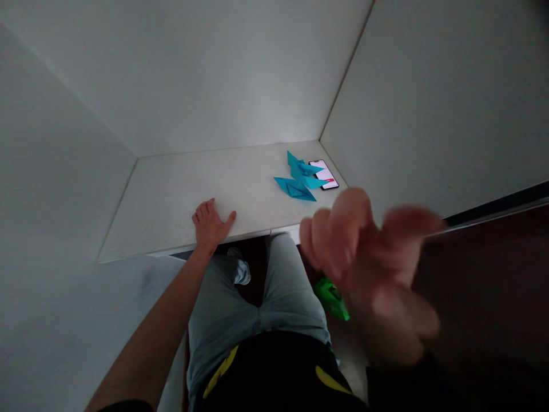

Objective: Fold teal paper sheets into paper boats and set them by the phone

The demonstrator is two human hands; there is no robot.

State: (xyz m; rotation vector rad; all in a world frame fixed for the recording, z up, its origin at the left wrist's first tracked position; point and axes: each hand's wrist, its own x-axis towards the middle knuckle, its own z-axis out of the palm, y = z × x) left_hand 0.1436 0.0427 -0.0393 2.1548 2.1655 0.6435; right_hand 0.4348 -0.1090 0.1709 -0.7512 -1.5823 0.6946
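1. i'm on the left hand (210, 224) now: it's palm down at the front edge of the white desk (171, 209), fingers spread wide, with only the desktop under them.
2. over to the right hand (364, 274), at about three to four o'clock from the left. it's raised well above the desk and close to the camera, and it's heavily blurred. the fingers look bent, but i can't tell if they're pressed together or pinching anything.
3. the folded blue paper (298, 180) sits on the desk at about two o'clock from the left hand, well apart from it. it's a cluster of sharp, pointed folds, and neither hand is touching it.
4. a phone (325, 174) lies at about one o'clock from the paper, screen lit, with a blue point touching its edge.
5. below the desk, a crumpled green thing (331, 298) shows on the floor at about four o'clock from the left hand, right under the blurred hand.
6. looking down, i've got light jeans (257, 297) and a black top (274, 366) with yellow marks at six o'clock, and white walls (214, 74) close in around the desk.
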